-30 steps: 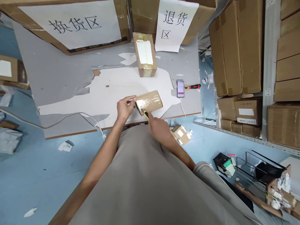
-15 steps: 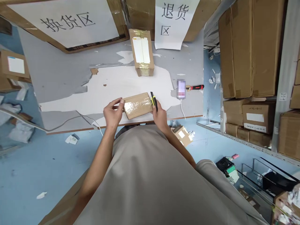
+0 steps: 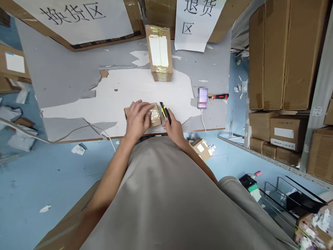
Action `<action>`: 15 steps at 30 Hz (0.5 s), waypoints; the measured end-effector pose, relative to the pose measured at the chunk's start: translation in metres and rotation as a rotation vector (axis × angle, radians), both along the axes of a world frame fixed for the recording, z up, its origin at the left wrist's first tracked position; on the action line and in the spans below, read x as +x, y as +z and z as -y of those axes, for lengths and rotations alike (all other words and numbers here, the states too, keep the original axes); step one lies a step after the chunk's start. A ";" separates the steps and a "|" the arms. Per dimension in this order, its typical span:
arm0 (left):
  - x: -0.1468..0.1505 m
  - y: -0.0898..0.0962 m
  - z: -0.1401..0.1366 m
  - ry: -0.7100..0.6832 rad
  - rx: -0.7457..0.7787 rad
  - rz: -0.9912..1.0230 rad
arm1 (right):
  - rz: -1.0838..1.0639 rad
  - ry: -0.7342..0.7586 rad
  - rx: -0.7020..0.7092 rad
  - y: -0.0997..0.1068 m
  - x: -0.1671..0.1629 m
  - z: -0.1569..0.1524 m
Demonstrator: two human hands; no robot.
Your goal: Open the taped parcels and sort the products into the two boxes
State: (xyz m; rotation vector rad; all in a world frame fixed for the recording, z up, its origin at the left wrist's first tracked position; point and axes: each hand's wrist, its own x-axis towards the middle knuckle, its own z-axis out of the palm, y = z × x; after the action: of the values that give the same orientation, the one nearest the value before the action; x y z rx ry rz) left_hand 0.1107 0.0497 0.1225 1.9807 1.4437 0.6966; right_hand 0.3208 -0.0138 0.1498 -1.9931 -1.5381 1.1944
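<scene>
A small flat cardboard box with shiny clear tape lies near the table's front edge. Across its left and middle part lies my left hand, fingers bent over the top and gripping it; much of the box is hidden beneath. Just right of the box, my right hand is closed around a yellow-and-black box cutter. The cutter's tip points up and to the left, beside the box's right end.
A taped carton with white labels stands farther back. To the right lie a phone on a white cable and a red-and-black handled tool. Large boxes with paper signs line the back. Shelved cartons stand at right.
My left hand has moved from the box's left edge to over its top. The box has shifted and turned slightly. My right hand with the cutter has moved slightly left.
</scene>
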 end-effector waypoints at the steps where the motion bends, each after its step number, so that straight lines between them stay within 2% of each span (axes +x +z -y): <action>1: 0.005 -0.001 0.000 -0.061 -0.004 -0.011 | -0.011 -0.011 -0.012 0.003 -0.001 0.002; 3: 0.008 -0.007 0.000 -0.119 -0.005 -0.028 | -0.029 -0.015 -0.032 0.007 -0.004 0.007; 8: 0.001 -0.023 0.000 -0.141 0.014 -0.021 | 0.009 0.005 -0.034 0.011 -0.013 0.018; 15: 0.002 -0.027 0.000 -0.150 0.018 0.003 | 0.079 0.003 -0.013 0.014 -0.022 0.024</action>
State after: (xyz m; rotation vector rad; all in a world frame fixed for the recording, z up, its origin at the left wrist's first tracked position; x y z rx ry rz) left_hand 0.1122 0.0499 0.0952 2.0753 1.2752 0.6478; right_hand 0.2985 -0.0382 0.1639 -2.0693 -1.5754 1.1423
